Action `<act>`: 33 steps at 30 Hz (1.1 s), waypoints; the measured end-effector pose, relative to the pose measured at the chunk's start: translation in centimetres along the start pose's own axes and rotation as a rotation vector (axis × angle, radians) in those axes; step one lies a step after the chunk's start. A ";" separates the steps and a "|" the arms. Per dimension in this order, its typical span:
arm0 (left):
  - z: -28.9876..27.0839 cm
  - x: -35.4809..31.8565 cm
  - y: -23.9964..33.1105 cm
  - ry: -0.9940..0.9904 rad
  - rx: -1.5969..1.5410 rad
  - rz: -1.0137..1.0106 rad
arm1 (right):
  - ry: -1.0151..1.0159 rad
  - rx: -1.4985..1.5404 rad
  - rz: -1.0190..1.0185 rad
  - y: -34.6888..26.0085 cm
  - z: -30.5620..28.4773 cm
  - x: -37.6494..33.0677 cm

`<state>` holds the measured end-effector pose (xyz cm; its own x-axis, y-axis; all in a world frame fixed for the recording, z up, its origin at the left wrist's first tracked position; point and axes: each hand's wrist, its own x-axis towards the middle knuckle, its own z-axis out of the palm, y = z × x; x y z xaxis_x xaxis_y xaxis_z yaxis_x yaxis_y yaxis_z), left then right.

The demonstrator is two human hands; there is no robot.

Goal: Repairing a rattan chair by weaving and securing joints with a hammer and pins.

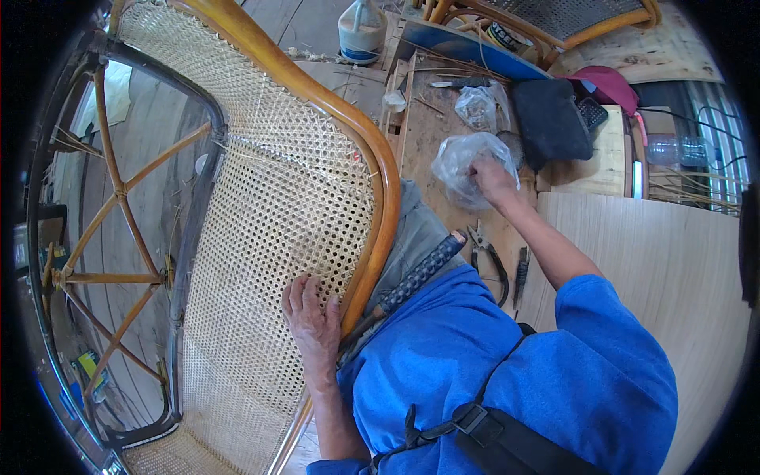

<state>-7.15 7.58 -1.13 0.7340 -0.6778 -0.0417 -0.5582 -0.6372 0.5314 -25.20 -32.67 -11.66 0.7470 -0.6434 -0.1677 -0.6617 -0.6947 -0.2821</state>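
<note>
A chair with a woven cane panel [277, 214] and a bent, varnished rattan frame [372, 142] leans along my left side. My left hand [313, 321] lies on the weave near the frame, fingers spread and holding nothing. On the wooden bench, my right hand [492, 180] reaches into a clear plastic bag [463, 154]. Its fingers are curled down; the bag's film and folds hide what they hold. Between the chair and my body a tool with a dark braided handle [423, 271] lies across my lap. Pliers [492, 265] rest on the bench close to my right forearm.
A slim dark tool [521, 277] lies beside the pliers. Beyond the bag are a second plastic bag [479, 107], a black pouch [550, 119] and a maroon cap [606, 85]. A plastic bottle [681, 150] is at the right, a white jug [362, 36] at the back.
</note>
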 end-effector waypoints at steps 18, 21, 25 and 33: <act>-1.2 0.6 -0.4 0.017 -0.205 -0.096 | 0.303 0.225 0.198 -0.5 -4.0 -0.1; -1.2 0.8 -0.4 0.189 -0.293 -0.197 | 0.340 0.423 0.181 -2.8 -5.6 -0.1; -2.7 3.1 4.1 0.210 -0.961 -0.338 | -0.082 1.001 0.404 -10.6 -11.0 -1.9; 2.1 8.4 7.8 -0.235 -2.195 -0.428 | -0.431 0.760 -0.119 -24.8 -9.2 -5.3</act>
<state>-6.14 -3.84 0.89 0.5191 -0.7779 -0.3541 0.8526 0.4418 0.2792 -13.38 -14.97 4.93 0.8695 -0.2961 -0.3954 -0.4698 -0.2484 -0.8471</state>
